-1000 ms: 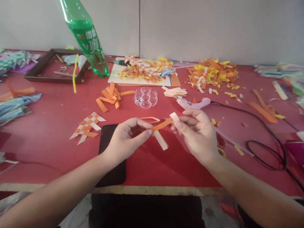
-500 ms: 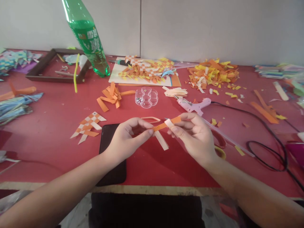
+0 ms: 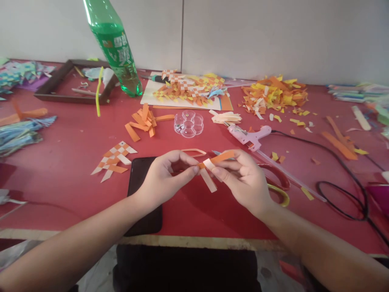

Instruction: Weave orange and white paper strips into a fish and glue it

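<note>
Between thumb and fingers, my left hand pinches the left end of an orange paper strip. My right hand is closed on a cream paper strip that wraps across the orange one; its loose tail hangs down toward the table. Both hands hover above the red tabletop, close together. Left of them lies a woven orange-and-cream paper fish. A black phone rests under my left wrist. Scissors with red and yellow handles lie partly hidden behind my right hand.
A pink glue gun with a black cord lies to the right. Beyond are a clear compartment dish, orange strips, cream strips, and a pile of scraps. A green bottle stands near a dark frame.
My right hand has moved slightly left, sliding the cream loop along the orange strip toward my left fingers. My left hand stays nearly in place.
</note>
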The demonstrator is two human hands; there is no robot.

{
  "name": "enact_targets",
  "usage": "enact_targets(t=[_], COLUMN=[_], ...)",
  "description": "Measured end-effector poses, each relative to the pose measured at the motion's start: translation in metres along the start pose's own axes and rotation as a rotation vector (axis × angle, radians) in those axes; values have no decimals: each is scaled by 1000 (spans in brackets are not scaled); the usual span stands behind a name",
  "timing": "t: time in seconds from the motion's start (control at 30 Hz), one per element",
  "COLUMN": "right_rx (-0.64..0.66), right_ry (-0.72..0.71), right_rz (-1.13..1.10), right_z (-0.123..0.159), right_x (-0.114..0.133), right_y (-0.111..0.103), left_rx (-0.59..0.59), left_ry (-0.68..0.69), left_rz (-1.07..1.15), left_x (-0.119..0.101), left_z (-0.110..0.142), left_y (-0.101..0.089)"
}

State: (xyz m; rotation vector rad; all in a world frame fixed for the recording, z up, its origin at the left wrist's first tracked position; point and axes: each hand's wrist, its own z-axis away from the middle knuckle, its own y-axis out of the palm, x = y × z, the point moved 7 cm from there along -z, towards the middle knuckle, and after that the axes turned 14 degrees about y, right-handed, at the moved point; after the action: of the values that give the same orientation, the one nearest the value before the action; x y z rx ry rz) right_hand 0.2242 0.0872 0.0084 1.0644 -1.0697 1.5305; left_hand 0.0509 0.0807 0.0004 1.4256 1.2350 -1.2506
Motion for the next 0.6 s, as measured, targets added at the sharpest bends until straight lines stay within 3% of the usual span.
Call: enact_targets(t=[0.6], right_rx=[19], right_ry=[-6], right_rz=[125], right_z=[2], right_x=[-5], right_y=[3], left_rx=[-2], left_ry=[33], left_rz=[-3], left_x=[-4], left_z=[-1], left_y=[1])
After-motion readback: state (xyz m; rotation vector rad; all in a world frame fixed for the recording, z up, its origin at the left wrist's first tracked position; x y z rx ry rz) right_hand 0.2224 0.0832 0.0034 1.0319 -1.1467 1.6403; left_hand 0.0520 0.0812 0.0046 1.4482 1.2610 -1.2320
